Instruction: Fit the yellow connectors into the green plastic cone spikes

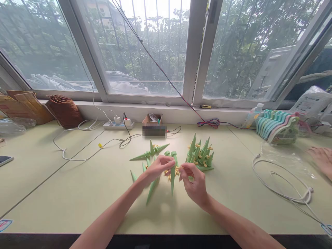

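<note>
My left hand (163, 166) is closed on a green plastic watering spike (172, 181), held point down over the table. Beside it, my right hand (194, 180) is pinched at the fingertips on what looks like a small yellow plastic valve, mostly hidden by the fingers. A loose heap of small yellow valves (169, 176) lies just behind the hands. Several green spikes (152, 190) are scattered to the left, partly under my left hand and wrist. Behind my right hand stands a cluster of green spikes (198, 152) with yellow valves fitted.
A pixelated dark box (154, 132) and a small carton (152, 119) sit at the back. Left are a power strip (118, 125), white cable (63, 154) and phone (5, 159). Right are hangers (278, 127), a coiled cable (282, 180) and another person's hand (321, 160).
</note>
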`<state>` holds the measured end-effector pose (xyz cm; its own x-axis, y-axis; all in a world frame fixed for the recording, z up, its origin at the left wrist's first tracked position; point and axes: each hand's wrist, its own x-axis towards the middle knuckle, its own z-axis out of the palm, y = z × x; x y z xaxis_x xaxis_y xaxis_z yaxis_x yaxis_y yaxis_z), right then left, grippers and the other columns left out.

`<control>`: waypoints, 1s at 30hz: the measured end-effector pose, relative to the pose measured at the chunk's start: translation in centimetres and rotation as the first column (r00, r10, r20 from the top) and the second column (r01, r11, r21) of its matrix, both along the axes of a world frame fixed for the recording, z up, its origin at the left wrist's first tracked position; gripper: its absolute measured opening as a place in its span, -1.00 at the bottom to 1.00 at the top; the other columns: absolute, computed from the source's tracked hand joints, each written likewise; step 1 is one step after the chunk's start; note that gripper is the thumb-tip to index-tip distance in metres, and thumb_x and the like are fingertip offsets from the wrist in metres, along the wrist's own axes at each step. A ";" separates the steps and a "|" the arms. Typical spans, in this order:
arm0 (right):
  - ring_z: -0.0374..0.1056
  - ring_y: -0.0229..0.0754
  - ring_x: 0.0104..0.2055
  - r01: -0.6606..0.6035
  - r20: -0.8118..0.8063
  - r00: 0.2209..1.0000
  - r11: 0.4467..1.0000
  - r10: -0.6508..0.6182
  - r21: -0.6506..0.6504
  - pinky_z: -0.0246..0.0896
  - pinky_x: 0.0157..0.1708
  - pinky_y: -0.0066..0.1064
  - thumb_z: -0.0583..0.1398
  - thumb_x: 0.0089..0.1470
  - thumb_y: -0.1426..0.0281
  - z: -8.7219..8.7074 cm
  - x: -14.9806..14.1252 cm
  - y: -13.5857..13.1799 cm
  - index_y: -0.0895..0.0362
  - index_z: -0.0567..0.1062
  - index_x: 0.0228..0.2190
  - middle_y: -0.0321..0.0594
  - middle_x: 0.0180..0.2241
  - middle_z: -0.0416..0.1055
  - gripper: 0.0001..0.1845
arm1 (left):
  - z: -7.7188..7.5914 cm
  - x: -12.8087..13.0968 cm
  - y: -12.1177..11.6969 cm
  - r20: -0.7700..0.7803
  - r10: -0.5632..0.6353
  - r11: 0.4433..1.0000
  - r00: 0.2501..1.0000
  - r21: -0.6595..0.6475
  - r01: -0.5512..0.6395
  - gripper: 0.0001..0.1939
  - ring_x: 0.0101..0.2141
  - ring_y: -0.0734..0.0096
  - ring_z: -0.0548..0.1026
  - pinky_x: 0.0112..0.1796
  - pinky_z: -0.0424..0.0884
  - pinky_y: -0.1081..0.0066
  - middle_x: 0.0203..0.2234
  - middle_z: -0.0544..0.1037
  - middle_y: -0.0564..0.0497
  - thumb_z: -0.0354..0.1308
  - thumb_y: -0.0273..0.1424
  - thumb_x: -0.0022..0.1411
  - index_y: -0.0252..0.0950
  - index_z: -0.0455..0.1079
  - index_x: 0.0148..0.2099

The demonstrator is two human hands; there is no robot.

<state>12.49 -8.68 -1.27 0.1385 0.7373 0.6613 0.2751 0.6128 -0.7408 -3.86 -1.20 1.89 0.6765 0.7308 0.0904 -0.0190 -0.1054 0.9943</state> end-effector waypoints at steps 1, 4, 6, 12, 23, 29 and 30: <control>0.40 -0.31 -0.56 -0.002 0.003 1.000 1.000 0.002 -0.003 0.41 -0.52 -0.47 0.16 0.23 0.40 0.1 0.0 0.0 0.11 0.42 -0.27 -0.30 -0.49 0.43 -0.95 | 0.0 0.0 0.0 0.000 0.005 1.000 1.000 0.000 -0.005 -0.55 -0.61 0.55 0.24 -0.62 0.19 0.51 -0.59 0.26 0.07 0.17 -0.05 0.23 -0.35 0.45 -0.46; 0.40 -0.30 -0.56 -0.008 0.008 1.000 1.000 0.008 -0.013 0.40 -0.52 -0.46 0.15 0.24 0.40 0.2 0.0 -0.1 0.11 0.42 -0.28 -0.30 -0.50 0.43 -0.95 | -0.1 0.1 0.0 -0.001 0.014 1.000 1.000 -0.007 -0.014 -0.56 -0.62 0.55 0.25 -0.63 0.20 0.51 -0.60 0.27 0.07 0.19 -0.05 0.22 -0.35 0.46 -0.46; 0.40 -0.29 -0.56 -0.015 0.010 1.000 1.000 0.016 -0.018 0.40 -0.51 -0.46 0.15 0.24 0.40 0.2 0.0 -0.1 0.11 0.42 -0.29 -0.30 -0.50 0.42 -0.95 | -0.1 0.1 0.0 0.003 0.022 1.000 1.000 -0.013 -0.022 -0.56 -0.62 0.55 0.26 -0.63 0.19 0.51 -0.61 0.28 0.07 0.20 -0.05 0.21 -0.35 0.45 -0.46; 0.38 -0.29 -0.56 -0.016 0.023 1.000 1.000 0.017 -0.026 0.38 -0.51 -0.45 0.15 0.24 0.40 0.1 0.0 -0.1 0.11 0.42 -0.29 -0.31 -0.52 0.41 -0.94 | 0.0 0.0 0.0 0.017 0.016 0.999 1.000 -0.030 -0.016 -0.58 -0.61 0.55 0.26 -0.61 0.16 0.51 -0.61 0.29 0.08 0.20 -0.08 0.22 -0.35 0.44 -0.45; 0.36 -0.29 -0.54 0.014 0.037 0.999 1.000 -0.014 -0.004 0.35 -0.50 -0.46 0.16 0.22 0.43 0.1 0.0 -0.1 0.12 0.43 -0.29 -0.32 -0.54 0.40 -0.96 | -0.6 -0.2 0.3 0.063 0.009 0.999 0.998 -0.038 -0.006 -0.61 -0.61 0.57 0.28 -0.62 0.16 0.53 -0.56 0.34 0.05 0.23 -0.12 0.21 -0.38 0.44 -0.43; 0.36 -0.29 -0.55 0.010 0.038 0.999 1.000 -0.011 0.023 0.34 -0.50 -0.47 0.17 0.21 0.46 -0.2 0.0 0.0 0.12 0.44 -0.29 -0.33 -0.54 0.40 -0.97 | -0.6 -0.2 0.2 0.031 0.060 0.998 0.998 0.002 -0.060 -0.59 -0.64 0.61 0.23 -0.63 0.15 0.57 -0.63 0.30 0.10 0.25 -0.12 0.20 -0.38 0.39 -0.46; 0.36 -0.29 -0.55 0.010 0.039 0.999 1.000 -0.011 0.024 0.34 -0.50 -0.47 0.17 0.21 0.47 -0.2 0.0 0.0 0.12 0.44 -0.29 -0.32 -0.54 0.40 -0.97 | -0.6 -0.1 0.2 0.028 0.073 0.997 0.997 0.009 -0.073 -0.59 -0.65 0.62 0.22 -0.63 0.14 0.58 -0.64 0.29 0.11 0.26 -0.11 0.18 -0.38 0.38 -0.46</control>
